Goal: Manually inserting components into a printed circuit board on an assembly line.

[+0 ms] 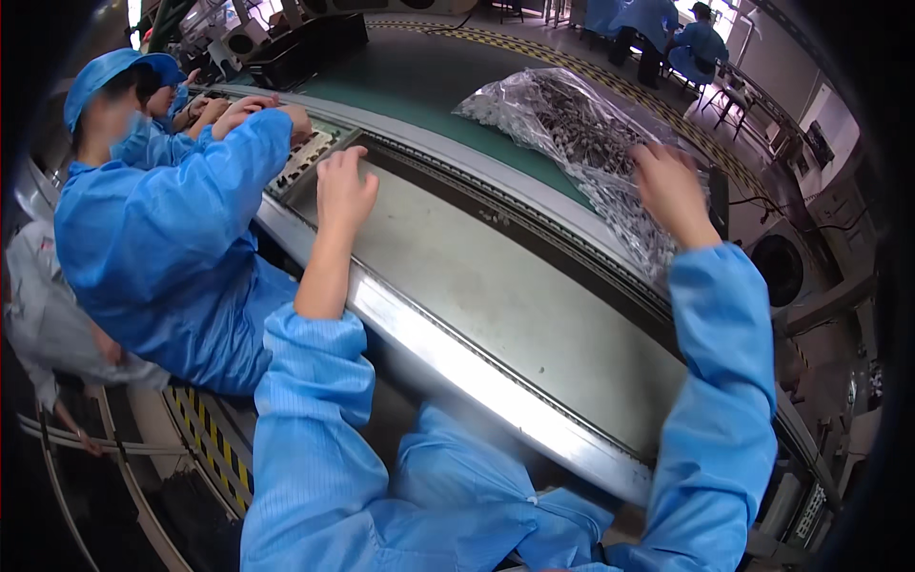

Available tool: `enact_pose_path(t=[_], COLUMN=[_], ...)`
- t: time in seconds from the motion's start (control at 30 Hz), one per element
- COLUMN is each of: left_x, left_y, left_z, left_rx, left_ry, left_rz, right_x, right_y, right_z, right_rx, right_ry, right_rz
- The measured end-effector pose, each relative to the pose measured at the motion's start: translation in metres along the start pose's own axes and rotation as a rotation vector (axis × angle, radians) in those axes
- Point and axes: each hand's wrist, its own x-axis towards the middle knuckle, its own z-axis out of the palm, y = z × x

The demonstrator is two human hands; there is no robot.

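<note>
My left hand (345,188) is over the left end of a metal conveyor (477,262), beside a tray of small parts (303,157). Its fingers are bent but apart, and nothing shows in them. Across the conveyor, a clear plastic bag (496,100) full of small grey parts (581,124) lies on the far ledge. My right hand (672,191) reaches over this bag's right side, its fingers slightly curled and apart among the plastic and parts. The fingertips are partly hidden, and nothing held can be made out.
A co-worker in a blue smock and cap (172,219) sits close on my left, hands over the tray. The conveyor's bright metal front rail (457,372) runs between me and the belt. A black bin (305,52) stands at the far left; other people (701,48) sit in the background.
</note>
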Motion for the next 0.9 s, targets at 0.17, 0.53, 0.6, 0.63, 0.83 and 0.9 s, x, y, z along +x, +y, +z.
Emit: enact_pose_path(t=[0.17, 0.53, 0.6, 0.63, 0.83, 0.9], left_x=[0.001, -0.001, 0.002, -0.001, -0.005, -0.007], left_y=[0.014, -0.003, -0.002, -0.002, 0.004, -0.003], left_z=[-0.004, -0.014, -0.002, -0.009, 0.004, 0.004], left_rx=[-0.032, 0.007, -0.003, 0.058, 0.12, 0.186], left_ry=[0.081, 0.123, 0.137, 0.091, -0.033, -0.026], left_rz=[-0.051, -0.062, -0.024, -0.044, -0.236, -0.202], right_x=[0.11, 0.166, 0.152, 0.151, 0.06, 0.004], right_y=[-0.005, 0.055, 0.103, 0.092, 0.117, 0.092], right_z=[0.1, 0.158, 0.145, 0.12, 0.059, 0.023], right_rx=[0.234, -0.09, 0.02, -0.02, 0.514, 0.832], right_ry=[-0.316, -0.092, 0.149, 0.062, 0.068, -0.075], right_rz=[0.295, -0.056, 0.03, -0.054, 0.135, 0.308])
